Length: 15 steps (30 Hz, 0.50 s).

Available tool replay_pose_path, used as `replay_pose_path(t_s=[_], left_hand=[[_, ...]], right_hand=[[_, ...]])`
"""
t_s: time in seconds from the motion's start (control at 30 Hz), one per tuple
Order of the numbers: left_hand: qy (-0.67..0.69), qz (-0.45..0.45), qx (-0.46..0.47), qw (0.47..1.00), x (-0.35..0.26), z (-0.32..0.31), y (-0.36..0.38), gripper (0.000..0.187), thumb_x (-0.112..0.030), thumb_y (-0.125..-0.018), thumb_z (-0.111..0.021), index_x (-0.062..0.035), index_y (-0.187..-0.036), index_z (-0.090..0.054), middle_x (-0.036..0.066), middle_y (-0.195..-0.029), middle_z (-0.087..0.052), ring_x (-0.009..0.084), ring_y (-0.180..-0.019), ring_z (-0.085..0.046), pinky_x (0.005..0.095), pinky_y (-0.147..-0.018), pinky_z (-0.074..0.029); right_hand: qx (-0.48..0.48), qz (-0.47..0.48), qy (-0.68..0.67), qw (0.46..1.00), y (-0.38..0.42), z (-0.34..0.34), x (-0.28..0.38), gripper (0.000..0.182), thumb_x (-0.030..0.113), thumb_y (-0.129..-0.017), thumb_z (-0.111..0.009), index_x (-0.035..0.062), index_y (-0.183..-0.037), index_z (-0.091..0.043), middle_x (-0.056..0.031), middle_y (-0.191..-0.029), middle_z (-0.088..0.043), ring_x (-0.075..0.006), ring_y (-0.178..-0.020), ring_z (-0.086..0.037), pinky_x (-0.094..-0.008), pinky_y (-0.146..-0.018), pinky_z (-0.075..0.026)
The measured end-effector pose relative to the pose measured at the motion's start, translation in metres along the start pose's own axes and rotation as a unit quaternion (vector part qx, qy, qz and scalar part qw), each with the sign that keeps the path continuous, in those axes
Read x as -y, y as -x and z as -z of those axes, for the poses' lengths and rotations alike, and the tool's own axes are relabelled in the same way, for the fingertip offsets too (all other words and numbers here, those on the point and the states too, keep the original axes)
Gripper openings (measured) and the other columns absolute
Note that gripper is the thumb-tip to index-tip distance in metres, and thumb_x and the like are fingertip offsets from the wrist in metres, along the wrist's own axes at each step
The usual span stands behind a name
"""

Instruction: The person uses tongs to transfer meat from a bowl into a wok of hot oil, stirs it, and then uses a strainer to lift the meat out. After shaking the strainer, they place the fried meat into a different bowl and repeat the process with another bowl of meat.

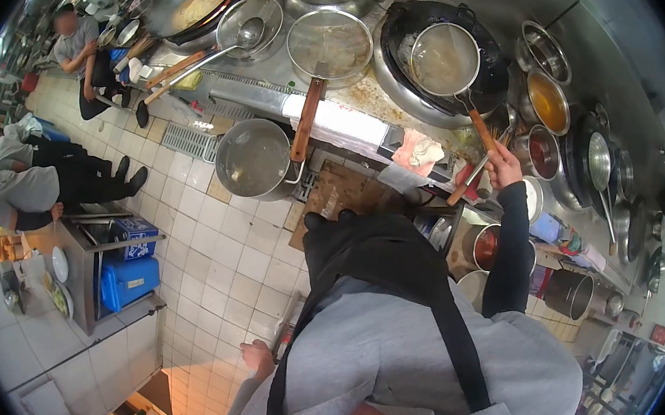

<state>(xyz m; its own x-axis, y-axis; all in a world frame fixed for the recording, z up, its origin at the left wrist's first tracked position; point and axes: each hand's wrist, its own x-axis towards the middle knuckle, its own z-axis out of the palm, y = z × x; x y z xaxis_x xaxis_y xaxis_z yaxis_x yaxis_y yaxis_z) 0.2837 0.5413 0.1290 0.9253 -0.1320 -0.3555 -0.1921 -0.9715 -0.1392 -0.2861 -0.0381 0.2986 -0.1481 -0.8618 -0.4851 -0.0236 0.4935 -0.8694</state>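
My right hand is closed around the wooden handle of a round mesh strainer. The strainer's bowl lies over a dark wok at the back of the range. Just beneath my right hand, a second wooden handle on a metal shaft juts out over the counter edge. My left hand hangs low beside my body, above the tiled floor, fingers loosely apart and nothing in it.
Another strainer rests on the counter, its handle crossing a large pot below the edge. A crumpled cloth lies at the front. Bowls of yellow liquid and red sauce stand right. Two people are at left, near a blue bin.
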Motion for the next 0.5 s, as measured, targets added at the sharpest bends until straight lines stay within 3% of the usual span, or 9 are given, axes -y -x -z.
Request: replay_pose_path(t_s=[0.23, 0.43, 0.5], left_hand=[[-0.011, 0.031, -0.021, 0.999, -0.009, 0.002, 0.005, 0.034, -0.024, -0.091, -0.056, 0.0045, -0.109, -0.053, 0.029, -0.095, -0.070, 0.0448, -0.088, -0.070, 0.0532, -0.077, -0.056], [-0.026, 0.030, -0.022, 0.999, -0.008, 0.002, 0.005, 0.034, -0.024, -0.090, -0.057, 0.0036, -0.109, -0.054, 0.027, -0.093, -0.070, 0.0429, -0.087, -0.071, 0.0523, -0.075, -0.057], [-0.025, 0.024, -0.025, 0.999, -0.004, -0.001, 0.000, 0.033, -0.024, -0.090, -0.058, 0.0033, -0.109, -0.055, 0.026, -0.093, -0.070, 0.0424, -0.086, -0.071, 0.0520, -0.075, -0.058]], right_hand=[[0.078, -0.057, -0.144, 0.985, 0.024, -0.011, 0.019, 0.056, 0.017, -0.105, -0.054, 0.0121, -0.157, -0.033, -0.0005, -0.071, -0.051, -0.0027, -0.045, -0.029, -0.0206, -0.037, -0.020], [0.105, -0.012, -0.169, 0.980, 0.036, -0.042, 0.041, 0.051, 0.018, -0.105, -0.054, 0.0141, -0.153, -0.040, -0.0001, -0.072, -0.050, -0.0026, -0.045, -0.029, -0.0201, -0.037, -0.020], [0.074, 0.007, -0.157, 0.985, 0.034, -0.054, 0.045, 0.047, 0.017, -0.104, -0.054, 0.0134, -0.150, -0.042, 0.0001, -0.073, -0.049, -0.0020, -0.046, -0.029, -0.0188, -0.037, -0.018]])
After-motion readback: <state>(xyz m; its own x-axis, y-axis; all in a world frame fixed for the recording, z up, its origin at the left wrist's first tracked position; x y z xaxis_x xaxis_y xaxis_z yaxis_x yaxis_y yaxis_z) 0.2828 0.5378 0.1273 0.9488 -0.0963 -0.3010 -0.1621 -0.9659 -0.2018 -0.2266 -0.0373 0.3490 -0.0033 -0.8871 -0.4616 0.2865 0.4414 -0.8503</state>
